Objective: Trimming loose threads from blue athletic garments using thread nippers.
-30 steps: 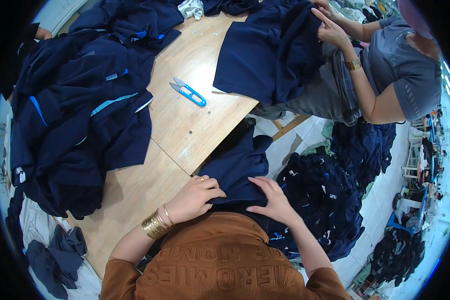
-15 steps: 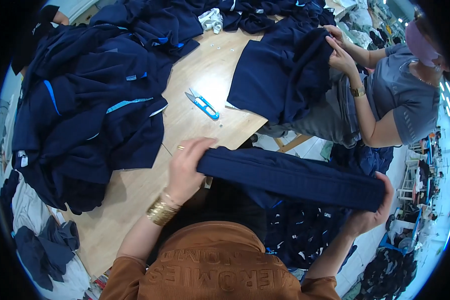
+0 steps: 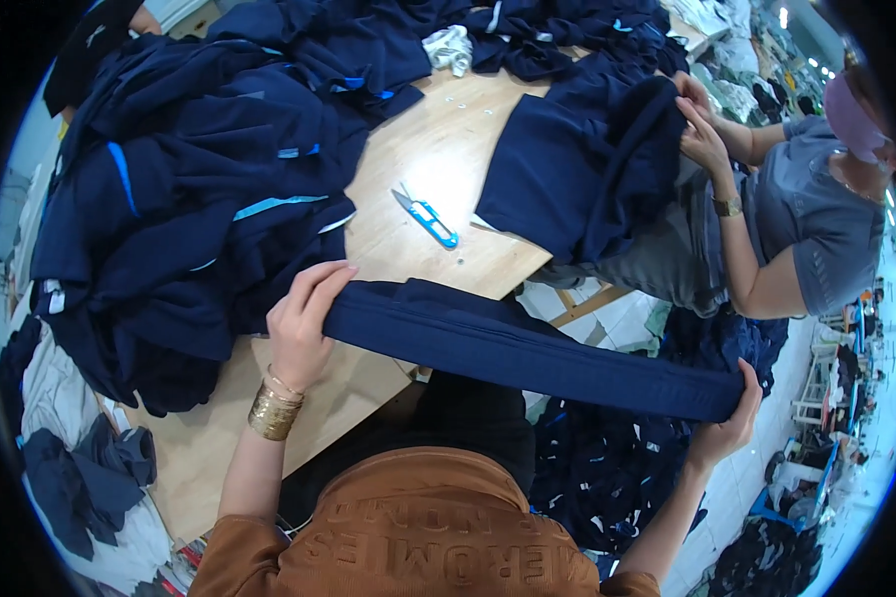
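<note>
A long navy garment piece (image 3: pixel 528 353), folded into a band, is stretched between my two hands. My left hand (image 3: pixel 304 323) is closed round its left end, above the table edge. At the other end my right hand (image 3: pixel 739 413) grips it, thumb up along the edge and fingers partly hidden behind the cloth. Past the band, blue-handled thread snips (image 3: pixel 428 221) lie on the wooden table (image 3: pixel 398 264). Close by my left hand spreads a big heap of navy garments (image 3: pixel 199 169) with light-blue strips.
A co-worker (image 3: pixel 767 199) at the right handles a navy garment (image 3: pixel 577 169) over the table corner. Another person's dark sleeve (image 3: pixel 90 50) shows at the far left. A white cloth scrap (image 3: pixel 449 48) lies at the back. Navy pieces (image 3: pixel 607 468) are piled below my right arm.
My left hand has moved left with its end of the cloth, so the band is drawn out longer. My right hand has shifted slightly left and down. The view has turned a little.
</note>
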`<state>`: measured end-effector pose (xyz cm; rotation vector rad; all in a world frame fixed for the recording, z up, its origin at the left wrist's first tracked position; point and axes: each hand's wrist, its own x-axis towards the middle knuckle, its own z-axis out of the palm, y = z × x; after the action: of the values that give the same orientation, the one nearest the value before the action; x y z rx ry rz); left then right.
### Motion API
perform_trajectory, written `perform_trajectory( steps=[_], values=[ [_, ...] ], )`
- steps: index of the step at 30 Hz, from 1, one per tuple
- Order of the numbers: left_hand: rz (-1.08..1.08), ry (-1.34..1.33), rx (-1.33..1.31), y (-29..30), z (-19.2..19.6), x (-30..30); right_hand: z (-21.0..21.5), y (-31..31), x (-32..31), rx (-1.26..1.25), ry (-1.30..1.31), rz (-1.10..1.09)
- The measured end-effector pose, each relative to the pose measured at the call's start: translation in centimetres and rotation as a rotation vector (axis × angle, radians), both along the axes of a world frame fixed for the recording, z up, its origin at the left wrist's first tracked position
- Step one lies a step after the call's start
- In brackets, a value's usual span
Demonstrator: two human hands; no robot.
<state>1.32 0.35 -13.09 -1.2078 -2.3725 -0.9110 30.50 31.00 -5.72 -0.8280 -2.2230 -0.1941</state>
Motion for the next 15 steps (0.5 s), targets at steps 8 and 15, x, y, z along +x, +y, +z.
perform_trajectory(
  steps=[8,15],
  values=[
    [0.027,0.036,0.002,-0.52,-0.22,-0.21,-0.32,0.26,0.73,-0.055,-0.017,-0.008],
    [-0.006,0.063,0.021,-0.38,-0.5,-0.32,-0.25,0.22,0.66,0.05,-0.001,0.034]
  ],
)
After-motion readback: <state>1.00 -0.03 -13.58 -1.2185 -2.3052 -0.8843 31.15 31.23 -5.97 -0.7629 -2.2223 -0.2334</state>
